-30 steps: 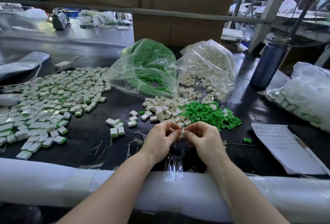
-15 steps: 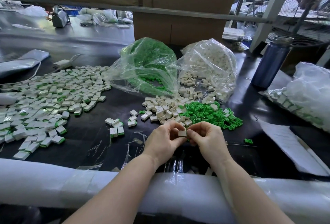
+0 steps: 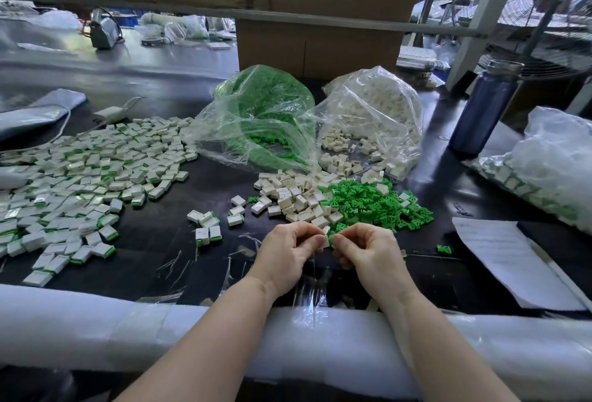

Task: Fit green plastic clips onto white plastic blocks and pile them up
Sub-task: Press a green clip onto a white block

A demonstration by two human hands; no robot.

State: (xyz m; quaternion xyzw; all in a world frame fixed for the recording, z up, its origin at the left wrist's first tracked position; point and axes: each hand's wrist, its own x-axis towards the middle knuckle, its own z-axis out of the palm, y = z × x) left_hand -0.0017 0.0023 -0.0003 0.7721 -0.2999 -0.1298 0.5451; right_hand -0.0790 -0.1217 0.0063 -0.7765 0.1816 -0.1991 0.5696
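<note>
My left hand (image 3: 282,254) pinches a white block (image 3: 325,240) against the green clip (image 3: 332,239) my right hand (image 3: 368,251) holds, mid-fit above the near tabletop (image 3: 179,241); I'd judge pressing it home comes next.

A small white block (image 3: 325,240) with a green clip (image 3: 331,240) at its right edge is held up near the middle, loose white blocks (image 3: 290,196) and green clips (image 3: 374,201) heaped just beyond, finished pieces (image 3: 86,177) spread far left.

Loose blocks (image 3: 288,196) lie left of clips (image 3: 374,203).
</note>
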